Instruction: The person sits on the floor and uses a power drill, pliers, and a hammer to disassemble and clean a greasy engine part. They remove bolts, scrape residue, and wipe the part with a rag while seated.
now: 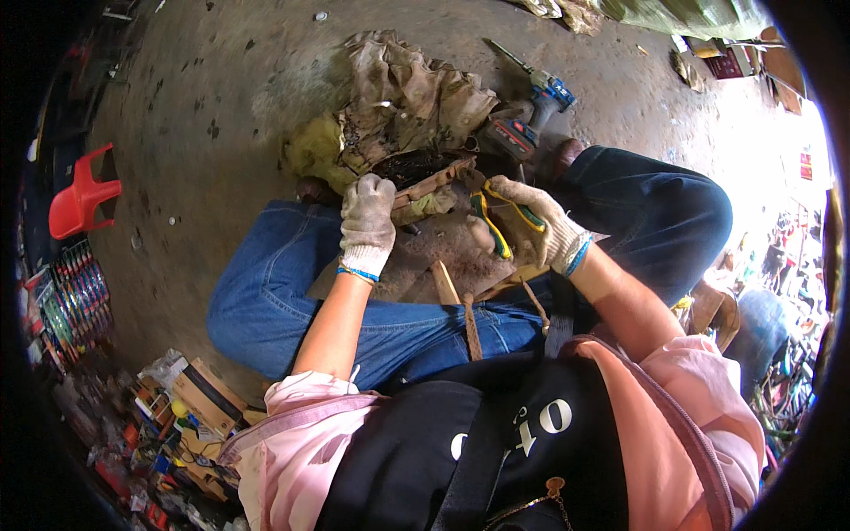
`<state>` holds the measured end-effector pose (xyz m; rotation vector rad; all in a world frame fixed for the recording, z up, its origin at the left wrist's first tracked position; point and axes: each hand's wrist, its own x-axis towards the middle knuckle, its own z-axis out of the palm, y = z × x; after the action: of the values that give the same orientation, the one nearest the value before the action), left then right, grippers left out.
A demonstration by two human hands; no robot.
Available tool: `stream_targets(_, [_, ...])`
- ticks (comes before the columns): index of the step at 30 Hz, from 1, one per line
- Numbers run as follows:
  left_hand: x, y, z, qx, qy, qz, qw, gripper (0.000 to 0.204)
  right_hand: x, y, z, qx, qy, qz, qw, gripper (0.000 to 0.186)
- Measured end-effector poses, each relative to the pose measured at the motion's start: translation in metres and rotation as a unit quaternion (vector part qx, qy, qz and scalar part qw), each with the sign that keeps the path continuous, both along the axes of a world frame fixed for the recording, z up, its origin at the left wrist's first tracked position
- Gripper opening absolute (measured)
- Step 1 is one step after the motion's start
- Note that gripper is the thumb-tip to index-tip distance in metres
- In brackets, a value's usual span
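- Fingers of the gloved left hand [367,212] curl closed, apparently pinching the left end of a brown bar-like part [434,183].
- Gloved right hand [542,217] grips yellow-and-green pliers [483,212], handles spread; whether the jaws bite, cannot tell.
- Step in hand, by judgement: plier work at the bar's right end. Next move calls for a steady left hold and pliers set square.
- Bar sits between the person's legs, slanting up to the right: rough, notched, rusty-looking. Dark glossy mass [412,165] just behind it, detail too small to read.
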<state>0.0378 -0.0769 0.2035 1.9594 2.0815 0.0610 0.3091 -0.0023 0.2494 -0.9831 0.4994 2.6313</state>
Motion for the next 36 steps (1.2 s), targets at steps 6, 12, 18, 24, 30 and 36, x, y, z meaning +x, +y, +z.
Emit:
stream_targets(6, [-0.005,-0.004,-0.014,0.078,-0.017,0.084,0.993,0.041,-0.005,-0.008,-0.019,-0.143,0.191,-0.01,0.971,0.036])
stream_targets(12, [-0.004,-0.004,-0.011,0.028,-0.078,0.058,0.995,0.047,0.001,0.006,-0.019,-0.193,0.139,0.03,0.971,0.024])
stream_targets(18, [-0.02,-0.004,-0.012,-0.06,-0.132,0.047,0.988,0.041,-0.002,0.012,-0.016,-0.14,0.067,0.119,0.981,0.021])
stream_targets(24, [-0.023,-0.007,-0.01,-0.078,-0.124,0.035,0.989,0.036,-0.01,0.018,-0.01,-0.171,0.009,0.163,0.972,0.024])
stream_targets(30, [-0.028,0.0,-0.005,-0.165,-0.154,0.073,0.971,0.043,-0.023,0.024,0.01,-0.027,-0.099,0.227,0.968,0.02])
stream_targets(36, [-0.044,0.009,0.001,-0.165,-0.227,0.061,0.958,0.037,-0.031,0.031,0.014,-0.08,-0.089,0.237,0.964,0.022])
